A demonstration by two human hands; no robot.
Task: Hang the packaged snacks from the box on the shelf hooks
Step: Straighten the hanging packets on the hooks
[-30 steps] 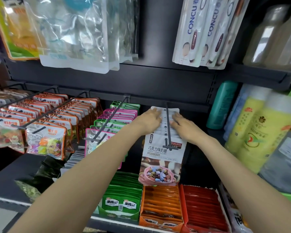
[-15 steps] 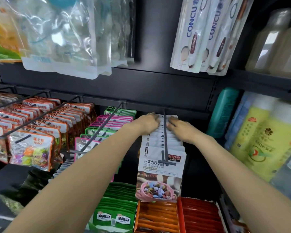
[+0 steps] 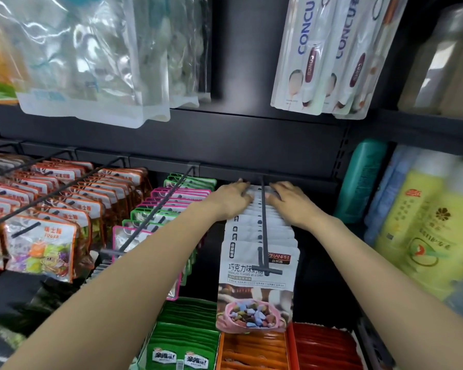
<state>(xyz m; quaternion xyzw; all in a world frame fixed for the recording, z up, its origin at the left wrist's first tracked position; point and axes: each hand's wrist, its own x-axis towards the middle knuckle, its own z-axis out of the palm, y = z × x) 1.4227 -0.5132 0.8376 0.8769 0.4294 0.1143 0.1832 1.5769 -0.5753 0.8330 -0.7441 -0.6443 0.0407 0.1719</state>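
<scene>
A row of several white chocolate-candy packets [image 3: 257, 265] hangs on a dark shelf hook [image 3: 263, 222] at the centre. My left hand [image 3: 231, 200] lies on the tops of the rear packets left of the hook, fingers stretched toward the back panel. My right hand [image 3: 289, 201] lies on the packet tops right of the hook, fingers likewise extended. Both hands press on the packets near the hook's root. The front packet hangs free at the hook's tip. No box is in view.
Neighbouring hooks carry pink and green packets [image 3: 169, 209] and orange sugar-candy packets [image 3: 46, 236] to the left. Green [image 3: 182, 340], orange [image 3: 251, 351] and red [image 3: 324, 348] display cartons sit below. Bottles [image 3: 422, 220] stand at right. Large bags [image 3: 91, 57] hang above.
Both hands have slid further back along the hook toward the rear panel, pushing the packets back. The camera has come closer and tilted slightly.
</scene>
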